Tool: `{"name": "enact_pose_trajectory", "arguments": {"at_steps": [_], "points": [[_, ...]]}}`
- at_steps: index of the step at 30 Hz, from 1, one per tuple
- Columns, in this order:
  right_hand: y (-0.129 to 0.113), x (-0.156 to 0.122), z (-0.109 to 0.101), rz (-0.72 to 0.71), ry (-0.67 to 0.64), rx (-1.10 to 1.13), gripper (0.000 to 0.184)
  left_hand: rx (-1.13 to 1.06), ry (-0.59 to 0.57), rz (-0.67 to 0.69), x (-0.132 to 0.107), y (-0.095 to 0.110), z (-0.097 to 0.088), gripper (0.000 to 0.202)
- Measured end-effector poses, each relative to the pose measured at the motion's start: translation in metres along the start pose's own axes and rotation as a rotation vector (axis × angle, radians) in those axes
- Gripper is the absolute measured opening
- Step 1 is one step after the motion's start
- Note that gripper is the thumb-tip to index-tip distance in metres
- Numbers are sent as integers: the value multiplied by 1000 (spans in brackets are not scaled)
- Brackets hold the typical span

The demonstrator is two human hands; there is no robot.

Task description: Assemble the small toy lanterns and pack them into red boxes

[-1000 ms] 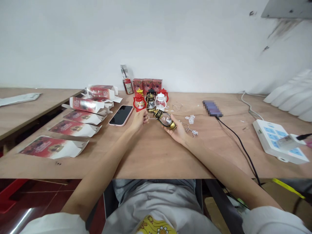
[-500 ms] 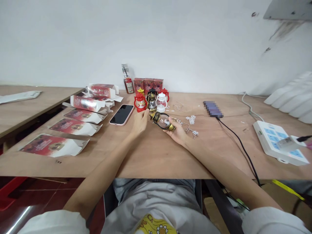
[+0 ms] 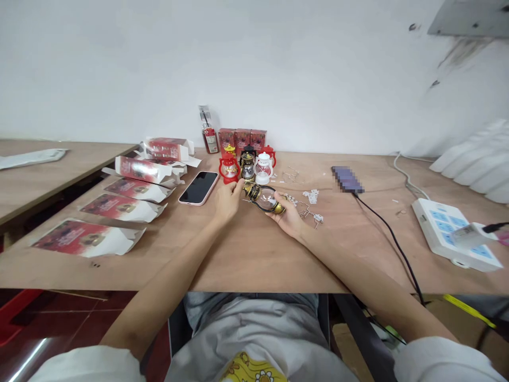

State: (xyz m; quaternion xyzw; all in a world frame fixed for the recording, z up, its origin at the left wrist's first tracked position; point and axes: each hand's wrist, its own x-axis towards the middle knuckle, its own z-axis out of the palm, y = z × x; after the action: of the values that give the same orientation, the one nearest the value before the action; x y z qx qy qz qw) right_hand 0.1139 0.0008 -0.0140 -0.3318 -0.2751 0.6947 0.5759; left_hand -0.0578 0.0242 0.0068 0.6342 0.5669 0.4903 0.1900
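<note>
The small toy-like lantern of black and antique-gold finish, with a clear, rounded see-through globe [image 3: 265, 197], is held tilted, nearly on its side, just above the counter [image 3: 254, 254]. Its ridged gold cap points left, at the fingertips of the left hand [image 3: 229, 200]; its gold base rests in the right hand [image 3: 289, 216]. Dark side arms curve along the globe, and something pale shows inside near the base. A thin, light-coloured metal wire [image 3: 247, 200] juts out beside the cap, its far end hidden.
</note>
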Motion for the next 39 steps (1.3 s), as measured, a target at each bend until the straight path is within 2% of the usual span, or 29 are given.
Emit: {"name": "enact_pose_trajectory", "arguments": {"at_steps": [9,19,39], "points": [[-2,0,-1,20,-16,-8,33,-224,-17,27,1,-4,7,46],[0,1,-3,-30,-30,-12,34,-213,-41,-26,2,-5,7,48],[-2,-2,-1,-34,-12,24,36,-201,-109,-13,6,-7,6,50]]}}
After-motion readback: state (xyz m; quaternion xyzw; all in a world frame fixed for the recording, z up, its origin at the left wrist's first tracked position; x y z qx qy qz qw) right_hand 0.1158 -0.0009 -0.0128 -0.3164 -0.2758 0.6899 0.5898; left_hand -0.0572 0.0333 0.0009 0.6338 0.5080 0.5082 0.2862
